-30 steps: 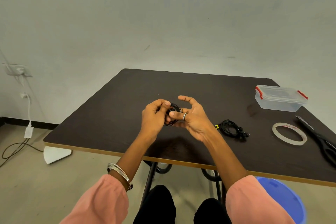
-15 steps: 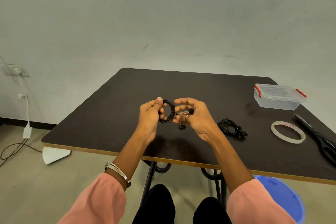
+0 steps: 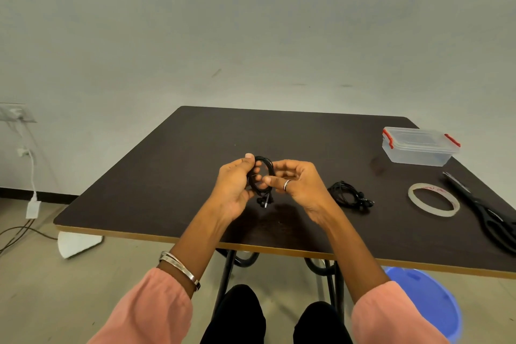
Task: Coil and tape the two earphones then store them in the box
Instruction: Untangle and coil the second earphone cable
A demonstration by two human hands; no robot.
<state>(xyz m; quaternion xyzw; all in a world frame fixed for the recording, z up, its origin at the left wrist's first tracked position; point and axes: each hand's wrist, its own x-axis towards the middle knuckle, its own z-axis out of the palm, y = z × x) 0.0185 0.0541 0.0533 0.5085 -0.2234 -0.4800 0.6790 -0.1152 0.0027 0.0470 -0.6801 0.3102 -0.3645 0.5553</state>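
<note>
**A:** From the head camera, what are the hands doing?

**B:** Both are raised just above the table (image 3: 139, 190), holding one earphone (image 3: 261, 176) between them. The left hand (image 3: 234, 190) pinches the far side of the black coil with its thumb on top; the right hand (image 3: 296, 184) curls its fingers round the near side. My guess is that gripping from both sides keeps the loops from springing apart.

**A:** Is the coil finished?

**B:** Nearly, I'd judge — the buds hang loose below the loops. Whether the plug end is tucked in is too small to tell.

**A:** And the other earphone?

**B:** The second earphone (image 3: 349, 198) lies in a loose bundle on the table, just right of the right hand and untouched.

**A:** The rest of the kit?

**B:** The tape roll (image 3: 413, 198) lies flat further right, with the scissors (image 3: 488, 215) beside it — both within reach of the right hand, likely for taping next. The box (image 3: 418, 153) sits at the far right corner, its lid on and red clips showing, so it needs opening before anything goes in.
</note>
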